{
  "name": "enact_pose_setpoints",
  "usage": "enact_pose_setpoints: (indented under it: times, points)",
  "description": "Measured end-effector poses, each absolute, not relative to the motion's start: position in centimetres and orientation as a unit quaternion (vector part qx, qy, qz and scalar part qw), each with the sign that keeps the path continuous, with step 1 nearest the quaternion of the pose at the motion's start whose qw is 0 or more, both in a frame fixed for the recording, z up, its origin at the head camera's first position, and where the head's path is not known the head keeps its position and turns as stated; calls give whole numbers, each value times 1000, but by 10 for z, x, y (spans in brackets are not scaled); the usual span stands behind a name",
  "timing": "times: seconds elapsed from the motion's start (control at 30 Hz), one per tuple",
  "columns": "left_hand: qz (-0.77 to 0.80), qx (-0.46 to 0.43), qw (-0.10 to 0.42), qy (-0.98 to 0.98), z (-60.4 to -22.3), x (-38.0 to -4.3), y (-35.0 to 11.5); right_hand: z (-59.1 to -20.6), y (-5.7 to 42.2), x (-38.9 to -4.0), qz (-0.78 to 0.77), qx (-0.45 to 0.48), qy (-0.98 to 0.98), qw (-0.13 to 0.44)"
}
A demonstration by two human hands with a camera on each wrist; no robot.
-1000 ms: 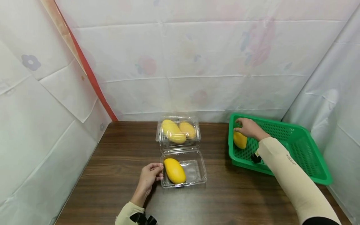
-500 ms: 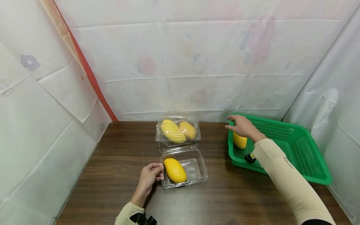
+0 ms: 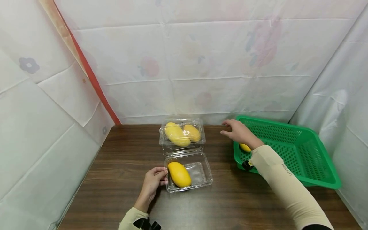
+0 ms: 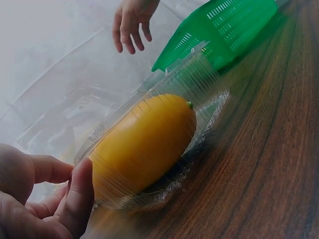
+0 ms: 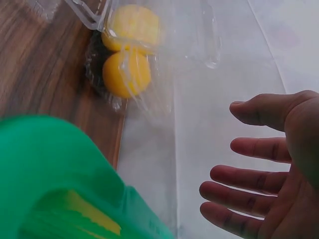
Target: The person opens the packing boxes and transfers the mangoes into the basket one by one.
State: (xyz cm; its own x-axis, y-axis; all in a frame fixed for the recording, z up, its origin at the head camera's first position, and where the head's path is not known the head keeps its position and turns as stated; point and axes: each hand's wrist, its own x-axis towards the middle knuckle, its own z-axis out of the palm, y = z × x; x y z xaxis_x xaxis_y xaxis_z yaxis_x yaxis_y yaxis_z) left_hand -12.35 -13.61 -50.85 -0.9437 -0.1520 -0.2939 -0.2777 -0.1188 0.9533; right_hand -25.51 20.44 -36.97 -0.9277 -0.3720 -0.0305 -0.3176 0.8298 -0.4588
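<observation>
The open box (image 3: 201,171) on the table (image 3: 115,179) holds one mango (image 3: 179,174) at its left side. The rear box (image 3: 196,121) holds a large mango (image 3: 176,133) and a smaller one (image 3: 192,132) side by side, seen through clear plastic. In the basket (image 3: 302,153), at its left end, another mango (image 3: 245,148) is partly hidden by an arm. The open box's mango is smooth, plump and deep yellow, with a small green tip. Its long axis slants from far left to near right, tip at the near end. The left hand (image 3: 153,180) pinches the box's left rim; the right hand (image 3: 240,131), fingers apart and holding nothing, hovers by the basket's left rim.
</observation>
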Motion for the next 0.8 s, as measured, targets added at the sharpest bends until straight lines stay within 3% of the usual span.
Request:
enact_pose_setpoints:
  times: [0.8]
  points:
    - [728,-160,41,666,-508,-121,-135,-389,166,-240,-246,-219,942,64]
